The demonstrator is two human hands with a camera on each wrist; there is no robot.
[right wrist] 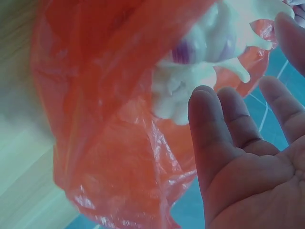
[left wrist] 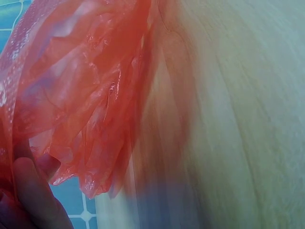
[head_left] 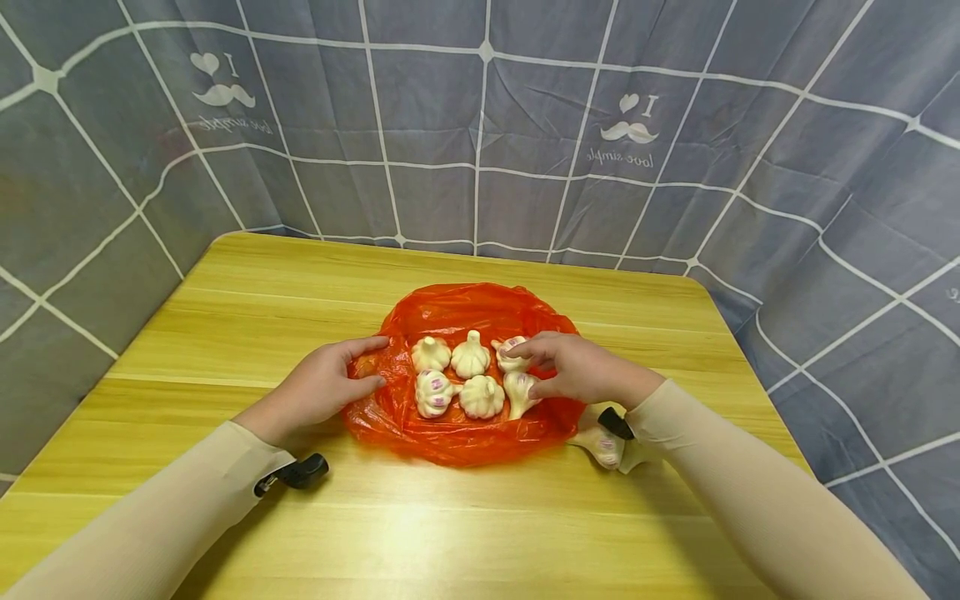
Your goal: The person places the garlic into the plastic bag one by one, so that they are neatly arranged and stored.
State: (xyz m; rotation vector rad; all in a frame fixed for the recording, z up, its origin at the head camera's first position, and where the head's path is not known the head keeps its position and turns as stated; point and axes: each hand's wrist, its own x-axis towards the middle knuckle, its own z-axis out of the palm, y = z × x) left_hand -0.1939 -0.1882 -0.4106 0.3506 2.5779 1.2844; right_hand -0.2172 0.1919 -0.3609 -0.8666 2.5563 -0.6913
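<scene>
An orange-red plastic bag (head_left: 450, 446) lies spread open on the table, with several garlic bulbs (head_left: 482, 397) in two rows inside it. At the bag's left side my left hand (head_left: 322, 383) holds the plastic, thumb and fingers on either side of a bulging part of its rim. In the left wrist view, fingers (left wrist: 35, 191) show partly behind the film. My right hand (head_left: 581, 368) hovers over the bag's right side by the two rightmost bulbs. The right wrist view shows its fingers (right wrist: 207, 114) extended and spread, apart from the garlic (right wrist: 176, 90), gripping nothing.
Another garlic bulb (head_left: 606, 448) lies on the table outside the bag, under my right wrist and partly hidden by the black wrist mount (head_left: 617, 423). The wooden table (head_left: 390, 533) ends at a grey checked curtain (head_left: 435, 108) at the back and sides.
</scene>
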